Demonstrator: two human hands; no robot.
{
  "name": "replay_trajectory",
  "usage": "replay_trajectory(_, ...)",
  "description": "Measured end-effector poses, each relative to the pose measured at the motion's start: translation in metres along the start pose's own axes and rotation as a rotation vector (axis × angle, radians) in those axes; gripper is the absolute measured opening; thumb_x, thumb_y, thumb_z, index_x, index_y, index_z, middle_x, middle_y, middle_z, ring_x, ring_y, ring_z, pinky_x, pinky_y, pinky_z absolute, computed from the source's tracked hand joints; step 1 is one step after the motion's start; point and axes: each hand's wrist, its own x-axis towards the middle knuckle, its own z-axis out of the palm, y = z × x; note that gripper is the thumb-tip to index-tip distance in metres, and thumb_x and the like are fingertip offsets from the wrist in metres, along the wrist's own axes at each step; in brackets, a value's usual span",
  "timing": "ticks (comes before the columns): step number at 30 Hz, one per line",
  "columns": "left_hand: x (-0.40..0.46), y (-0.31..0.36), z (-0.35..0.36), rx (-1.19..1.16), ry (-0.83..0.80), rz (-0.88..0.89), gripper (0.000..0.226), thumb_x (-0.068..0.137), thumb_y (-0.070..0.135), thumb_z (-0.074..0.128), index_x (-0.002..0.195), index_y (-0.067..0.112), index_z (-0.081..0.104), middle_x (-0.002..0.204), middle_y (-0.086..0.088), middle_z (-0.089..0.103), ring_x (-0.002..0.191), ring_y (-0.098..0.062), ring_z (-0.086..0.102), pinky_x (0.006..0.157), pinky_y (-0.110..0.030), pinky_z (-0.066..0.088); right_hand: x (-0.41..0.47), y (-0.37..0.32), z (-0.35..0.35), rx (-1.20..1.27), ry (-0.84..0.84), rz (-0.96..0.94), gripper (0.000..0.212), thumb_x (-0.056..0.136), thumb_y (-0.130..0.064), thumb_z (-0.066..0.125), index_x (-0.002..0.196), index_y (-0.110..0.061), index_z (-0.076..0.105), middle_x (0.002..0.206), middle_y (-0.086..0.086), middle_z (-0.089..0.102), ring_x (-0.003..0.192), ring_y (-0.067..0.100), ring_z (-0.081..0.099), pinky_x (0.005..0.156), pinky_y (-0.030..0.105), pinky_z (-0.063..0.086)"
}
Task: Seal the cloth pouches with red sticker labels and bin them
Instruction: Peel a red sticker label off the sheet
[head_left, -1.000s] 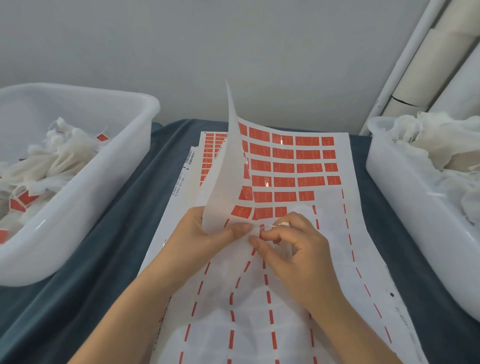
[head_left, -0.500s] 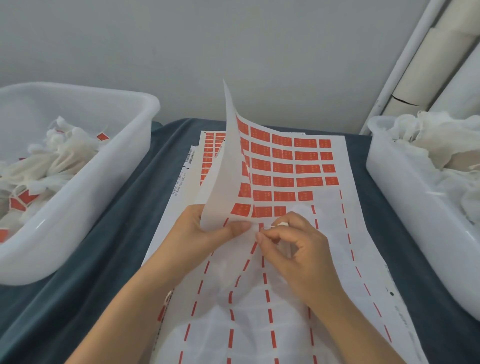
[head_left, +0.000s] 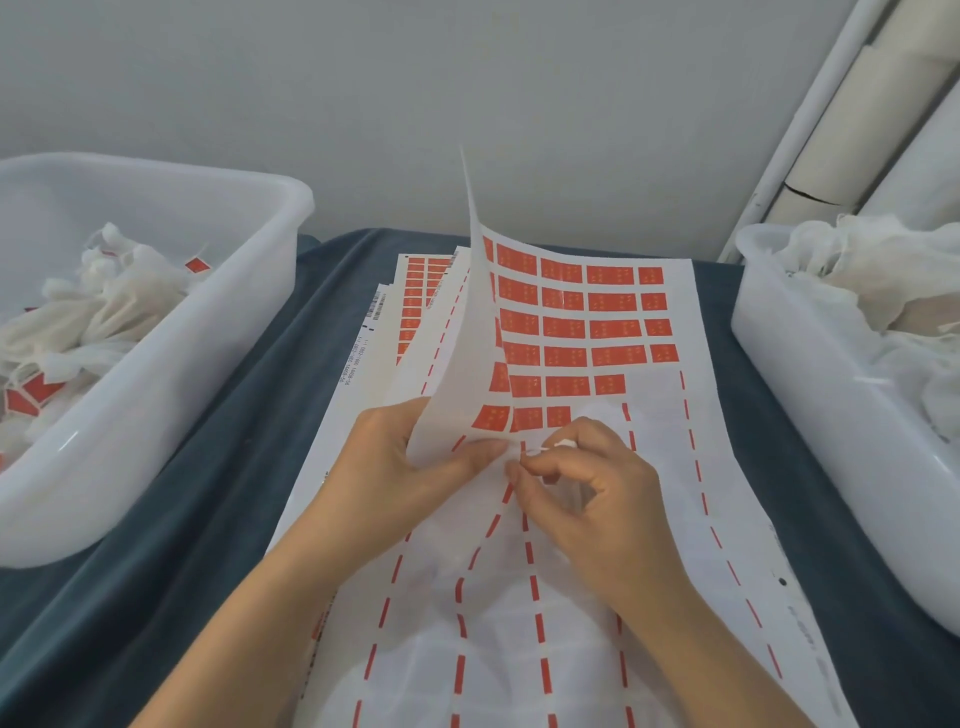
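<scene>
A white sticker sheet (head_left: 597, 332) with rows of red labels lies in the middle of the blue-covered table. Its left edge is curled upright. My left hand (head_left: 395, 467) pinches that curled edge between thumb and fingers. My right hand (head_left: 587, 493) is curled beside it, thumb and forefinger pinching at the sheet just below the lowest red labels (head_left: 524, 418); I cannot tell whether a label is between them. White cloth pouches with red labels (head_left: 67, 332) fill the left bin (head_left: 156, 395). Plain white pouches (head_left: 872, 291) are heaped in the right bin (head_left: 810, 395).
More sticker sheets (head_left: 415, 291) lie under the top one. The near part of the sheet holds only red dashed strips (head_left: 535, 587). Blue cloth (head_left: 171, 545) covers the table between the bins. White pipes (head_left: 831, 130) lean against the wall at the back right.
The curled left edge of the sheet has been lifted a little higher. My right thumb and forefinger have shifted slightly at the edge of the lowest label row.
</scene>
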Motion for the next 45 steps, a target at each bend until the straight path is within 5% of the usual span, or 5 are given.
replay_trajectory(8, 0.003, 0.001, -0.005, -0.070, -0.029, -0.074, 0.025, 0.057, 0.052, 0.061, 0.067, 0.073, 0.052, 0.070, 0.047, 0.057, 0.069, 0.019, 0.059, 0.045, -0.003, 0.042, 0.000, -0.002, 0.001, -0.001, 0.020, 0.055, 0.026, 0.073, -0.035, 0.062, 0.081, -0.014, 0.075, 0.077, -0.029, 0.050, 0.075, 0.001, 0.055, 0.070, 0.002, 0.043)
replay_trajectory(16, 0.009, -0.004, -0.028, -0.354, -0.363, -0.370, 0.026, 0.062, 0.032, 0.068, 0.081, 0.049, 0.068, 0.091, 0.009, 0.073, 0.082, -0.017, 0.070, 0.057, -0.027, 0.056, -0.002, -0.005, -0.004, 0.068, -0.022, 0.093, 0.028, 0.076, -0.042, 0.064, 0.092, -0.021, 0.073, 0.085, -0.028, 0.055, 0.087, 0.000, 0.057, 0.081, 0.007, 0.045)
replay_trajectory(23, 0.010, -0.009, -0.025, -0.383, -0.318, -0.364, 0.037, 0.057, 0.026, 0.073, 0.092, 0.035, 0.069, 0.093, 0.007, 0.073, 0.082, -0.019, 0.070, 0.060, -0.031, 0.058, -0.004, -0.010, -0.002, -0.010, 0.032, 0.077, 0.037, 0.066, -0.046, 0.064, 0.085, -0.016, 0.074, 0.085, -0.015, 0.058, 0.082, 0.003, 0.056, 0.078, 0.013, 0.043)
replay_trajectory(30, 0.010, -0.006, -0.017, -0.313, -0.237, -0.289, 0.029, 0.055, 0.030, 0.071, 0.071, 0.054, 0.067, 0.081, 0.021, 0.071, 0.074, -0.002, 0.068, 0.050, -0.014, 0.050, -0.004, -0.008, -0.001, 0.117, -0.021, 0.151, 0.019, 0.066, -0.044, 0.063, 0.076, -0.027, 0.066, 0.081, -0.025, 0.056, 0.086, 0.000, 0.057, 0.078, 0.003, 0.044)
replay_trajectory(45, 0.007, -0.002, -0.019, -0.309, -0.260, -0.315, 0.028, 0.056, 0.032, 0.071, 0.076, 0.052, 0.068, 0.084, 0.015, 0.072, 0.075, -0.010, 0.070, 0.052, -0.020, 0.053, 0.000, -0.003, -0.005, 0.304, -0.109, 0.218, 0.009, 0.074, -0.027, 0.069, 0.071, -0.034, 0.064, 0.078, -0.019, 0.061, 0.087, -0.006, 0.057, 0.074, 0.001, 0.043)
